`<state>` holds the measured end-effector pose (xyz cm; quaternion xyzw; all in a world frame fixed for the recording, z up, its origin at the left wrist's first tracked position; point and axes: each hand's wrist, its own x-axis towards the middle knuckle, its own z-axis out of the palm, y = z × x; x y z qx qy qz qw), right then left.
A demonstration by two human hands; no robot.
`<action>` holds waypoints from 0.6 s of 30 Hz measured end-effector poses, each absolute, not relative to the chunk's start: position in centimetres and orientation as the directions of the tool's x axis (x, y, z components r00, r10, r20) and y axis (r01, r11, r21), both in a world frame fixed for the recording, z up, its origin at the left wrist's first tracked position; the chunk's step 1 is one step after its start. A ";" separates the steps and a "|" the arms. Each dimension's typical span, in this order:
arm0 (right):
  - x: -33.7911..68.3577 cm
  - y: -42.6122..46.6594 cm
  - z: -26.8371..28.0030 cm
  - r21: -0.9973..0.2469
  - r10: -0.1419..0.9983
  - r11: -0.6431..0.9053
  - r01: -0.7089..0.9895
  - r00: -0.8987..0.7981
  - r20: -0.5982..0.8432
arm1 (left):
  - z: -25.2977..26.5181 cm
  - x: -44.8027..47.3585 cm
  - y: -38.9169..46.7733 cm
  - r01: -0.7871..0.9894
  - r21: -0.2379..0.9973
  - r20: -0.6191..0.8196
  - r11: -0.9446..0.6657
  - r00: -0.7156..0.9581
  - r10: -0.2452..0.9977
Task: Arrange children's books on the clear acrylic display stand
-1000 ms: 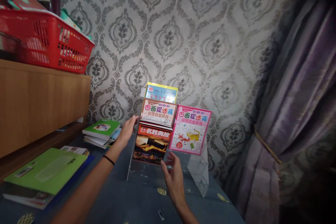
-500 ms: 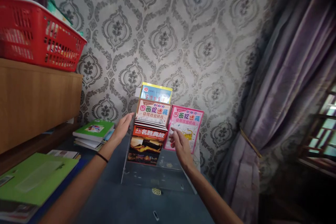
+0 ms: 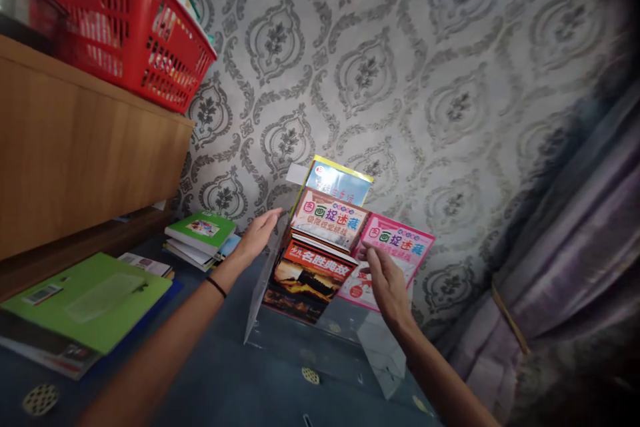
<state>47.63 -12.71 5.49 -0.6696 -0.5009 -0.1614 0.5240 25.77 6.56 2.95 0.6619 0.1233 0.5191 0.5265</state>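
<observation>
A clear tiered book rack stands on the dark table, holding several books. In its front left slot sits a book with a red and black cover. Behind it rises a picture book with a pale title panel, and at the back a blue book with a yellow edge. The pink book leans in the right half. My left hand is beside the rack's left side, fingers stretched out. In front of the pink book is my right hand, fingers slightly bent and apart, holding nothing.
To the left, a green folder lies near a stack of books with a green one on top. A red basket rests on a wooden cabinet. A purple curtain hangs at the right.
The view has tilted and swung left, so the rack and both hands appear further right. Both hands stay close to the rack, and the books keep their places.
</observation>
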 end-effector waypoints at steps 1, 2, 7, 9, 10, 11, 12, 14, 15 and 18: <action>47.8 -12.6 6.0 -0.524 0.496 0.044 0.850 0.437 0.750 | 2.9 25.7 6.7 -0.383 0.824 0.559 -0.417 0.433 0.707; 47.8 -12.6 6.5 -0.510 0.496 0.037 0.859 0.427 0.756 | 2.9 25.7 6.7 -0.383 0.823 0.561 -0.419 0.436 0.704; 47.5 -12.7 7.4 -0.434 0.483 0.014 0.901 0.373 0.792 | 3.0 25.5 6.5 -0.392 0.810 0.582 -0.435 0.455 0.674; 47.3 -12.8 7.2 -0.422 0.484 0.010 0.907 0.365 0.795 | 3.0 25.4 6.2 -0.401 0.804 0.590 -0.438 0.458 0.665; 47.2 -12.9 7.0 -0.422 0.490 0.006 0.906 0.366 0.791 | 3.0 25.4 6.1 -0.405 0.802 0.594 -0.440 0.459 0.661; 47.2 -12.9 6.8 -0.424 0.497 -0.001 0.906 0.368 0.786 | 3.0 25.4 5.9 -0.407 0.799 0.597 -0.442 0.459 0.658; 47.1 -13.0 6.6 -0.425 0.504 -0.010 0.905 0.372 0.779 | 3.1 25.3 5.8 -0.407 0.798 0.599 -0.444 0.457 0.658; 46.9 -13.2 6.2 -0.430 0.512 -0.025 0.903 0.381 0.770 | 3.1 25.2 5.7 -0.403 0.800 0.596 -0.444 0.456 0.661; 46.7 -13.3 6.0 -0.432 0.510 -0.029 0.901 0.385 0.769 | 3.1 25.1 5.6 -0.405 0.802 0.594 -0.440 0.454 0.664; 46.1 -13.6 5.0 -0.447 0.486 -0.023 0.894 0.400 0.777 | 2.9 24.9 5.4 -0.432 0.801 0.588 -0.414 0.440 0.678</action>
